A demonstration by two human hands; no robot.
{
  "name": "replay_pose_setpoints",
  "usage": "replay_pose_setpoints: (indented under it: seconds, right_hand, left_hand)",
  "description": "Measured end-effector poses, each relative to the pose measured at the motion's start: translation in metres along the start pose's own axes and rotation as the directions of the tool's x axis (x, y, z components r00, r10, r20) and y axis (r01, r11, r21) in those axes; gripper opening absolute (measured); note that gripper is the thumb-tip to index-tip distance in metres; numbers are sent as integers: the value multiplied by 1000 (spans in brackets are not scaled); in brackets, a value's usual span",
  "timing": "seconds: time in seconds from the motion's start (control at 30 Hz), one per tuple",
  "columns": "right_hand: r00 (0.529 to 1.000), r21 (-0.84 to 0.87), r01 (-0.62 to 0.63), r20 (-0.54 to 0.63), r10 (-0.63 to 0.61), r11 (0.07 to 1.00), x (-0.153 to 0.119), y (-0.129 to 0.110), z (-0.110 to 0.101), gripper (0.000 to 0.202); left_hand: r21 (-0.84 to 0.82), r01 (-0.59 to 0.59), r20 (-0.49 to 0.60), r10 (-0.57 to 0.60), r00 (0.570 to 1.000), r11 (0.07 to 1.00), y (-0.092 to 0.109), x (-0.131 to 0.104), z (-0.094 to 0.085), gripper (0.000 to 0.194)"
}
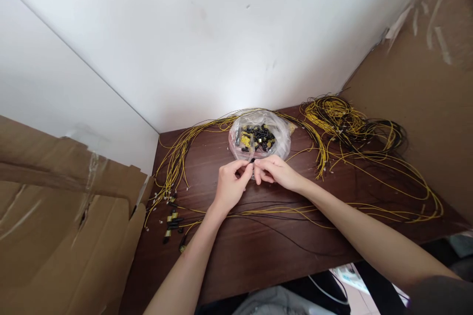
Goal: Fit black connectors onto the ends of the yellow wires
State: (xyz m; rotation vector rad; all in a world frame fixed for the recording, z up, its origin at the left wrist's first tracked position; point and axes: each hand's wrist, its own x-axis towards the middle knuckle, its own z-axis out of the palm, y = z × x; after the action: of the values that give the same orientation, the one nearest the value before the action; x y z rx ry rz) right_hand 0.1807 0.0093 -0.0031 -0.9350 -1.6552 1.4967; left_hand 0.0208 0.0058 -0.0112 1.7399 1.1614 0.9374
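My left hand [232, 180] and my right hand [275, 172] meet in front of a clear plastic bag [284, 138]. Between their fingertips is a small black piece [253, 160], pinched by the left fingers and touched by the right ones. The bag lies open and holds many black parts [264, 135] and some yellow ones [246, 141]. Thin yellow and black wires [179, 157] curve round the left side of the bag. More wires [288, 210] run under my forearms. Several black and yellow connectors [173, 221] lie left of my left forearm.
A tangled heap of yellow and black wires [336, 115] lies at the right rear of the brown table [251, 266]. Cardboard stands at the left [66, 236] and right [424, 108]. A white wall [221, 34] rises behind the table.
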Motion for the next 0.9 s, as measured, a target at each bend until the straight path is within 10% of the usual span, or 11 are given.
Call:
replay_pose_setpoints:
  seconds: [0.57,0.9]
  right_hand:
    - [946,166,-60,-304,109,984,2,5,1,37]
    - [971,10,-41,-234,42,999,1,4,2,40]
  left_hand:
    - [-2,29,-26,-29,999,1000,1,0,0,26]
    - [-16,35,-5,-35,999,999,-1,0,0,28]
